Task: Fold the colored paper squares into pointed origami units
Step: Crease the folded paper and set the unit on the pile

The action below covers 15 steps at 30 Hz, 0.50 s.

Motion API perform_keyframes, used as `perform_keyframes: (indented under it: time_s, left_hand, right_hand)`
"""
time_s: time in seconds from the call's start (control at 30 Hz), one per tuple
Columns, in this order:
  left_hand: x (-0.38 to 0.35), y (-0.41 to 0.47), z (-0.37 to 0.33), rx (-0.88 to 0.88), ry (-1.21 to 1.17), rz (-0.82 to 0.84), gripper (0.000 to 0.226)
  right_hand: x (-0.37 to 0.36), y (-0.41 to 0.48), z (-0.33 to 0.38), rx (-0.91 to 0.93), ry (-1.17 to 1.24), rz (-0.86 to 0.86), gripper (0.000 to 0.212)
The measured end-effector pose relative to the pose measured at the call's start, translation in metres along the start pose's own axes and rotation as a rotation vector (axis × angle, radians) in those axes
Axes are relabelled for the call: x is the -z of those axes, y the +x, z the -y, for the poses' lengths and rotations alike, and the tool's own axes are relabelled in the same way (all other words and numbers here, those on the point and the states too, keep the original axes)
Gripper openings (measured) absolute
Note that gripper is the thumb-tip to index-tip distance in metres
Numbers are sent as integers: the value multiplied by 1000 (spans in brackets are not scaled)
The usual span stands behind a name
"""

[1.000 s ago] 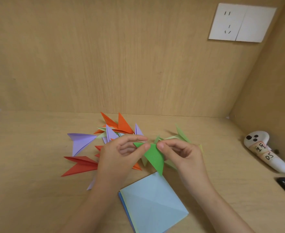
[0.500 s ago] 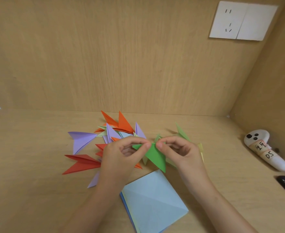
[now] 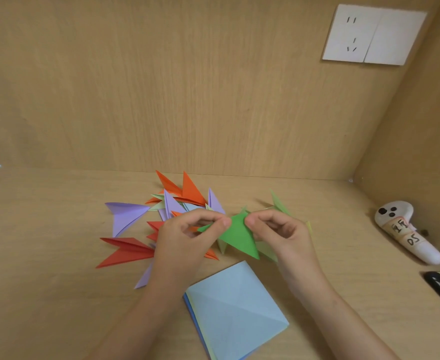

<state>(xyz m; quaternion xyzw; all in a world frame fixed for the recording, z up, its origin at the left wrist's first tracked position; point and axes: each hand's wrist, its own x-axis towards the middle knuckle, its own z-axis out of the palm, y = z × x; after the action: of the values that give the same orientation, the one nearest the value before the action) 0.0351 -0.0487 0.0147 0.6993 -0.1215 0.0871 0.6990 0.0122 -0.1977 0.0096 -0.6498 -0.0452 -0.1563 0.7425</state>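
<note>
Filling most of your view, the wooden desk point(image 3: 44, 294) runs back to a wood panel bearing a white socket plate point(image 3: 373, 35). Nearest you lies the stack of paper squares point(image 3: 237, 310), a creased light blue sheet on top. Beyond it, the pile of folded units point(image 3: 185, 196) in orange, red, purple and pale green fans out behind and beneath your 2 hands. Your left hand point(image 3: 182, 245) and right hand point(image 3: 283, 237) meet there, thumbs and forefingers curled. A white controller point(image 3: 408, 235) lies well apart at your right. The green piece point(image 3: 239, 239) sits between pile and stack, pinched at its top edge by both hands, its point aimed toward you.
</note>
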Motion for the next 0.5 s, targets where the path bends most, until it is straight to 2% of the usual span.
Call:
perform_keyframes:
  time_s: [0.27, 0.4, 0.5]
  left_hand:
    - [-2, 0, 3, -14, 44, 55, 20]
    - [-2, -1, 2, -52, 70, 61, 14]
    - [-2, -2, 3, -50, 70, 39, 11]
  right_hand:
    - [1, 1, -5, 61, -102, -35, 14]
    - [-1, -2, -10, 78, -178, 36, 9]
    - [-4, -2, -9, 53, -139, 69, 5]
